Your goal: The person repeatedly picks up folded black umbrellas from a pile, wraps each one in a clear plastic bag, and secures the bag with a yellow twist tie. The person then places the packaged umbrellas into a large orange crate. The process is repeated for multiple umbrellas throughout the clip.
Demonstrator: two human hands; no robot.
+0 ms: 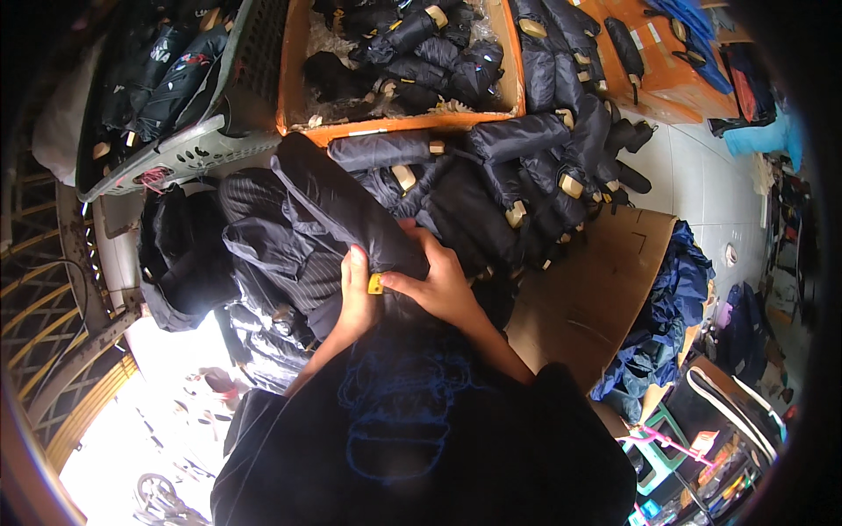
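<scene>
A black folding umbrella (346, 206) slants away from me toward the far left, its cloth loosely gathered and flaring at the far end. My left hand (355, 294) grips its near end from the left, thumb pointing up along the cloth. From the other side my right hand (436, 279) wraps round the same end, its thumb by a small yellow tag (376, 284). The umbrella's handle is hidden. Just beyond my hands lies a heap of dark rolled umbrellas (526, 140), several showing pale beige handle ends. Dark pinstriped cloth (303, 272) lies left of my hands.
An orange-edged box (399, 125) of black umbrellas stands at the far middle. Left of it is a grey plastic crate (189, 151) holding more. A cardboard sheet (596, 294) and crumpled blue cloth (671, 307) lie on the right. A metal lattice gate (66, 298) borders the left.
</scene>
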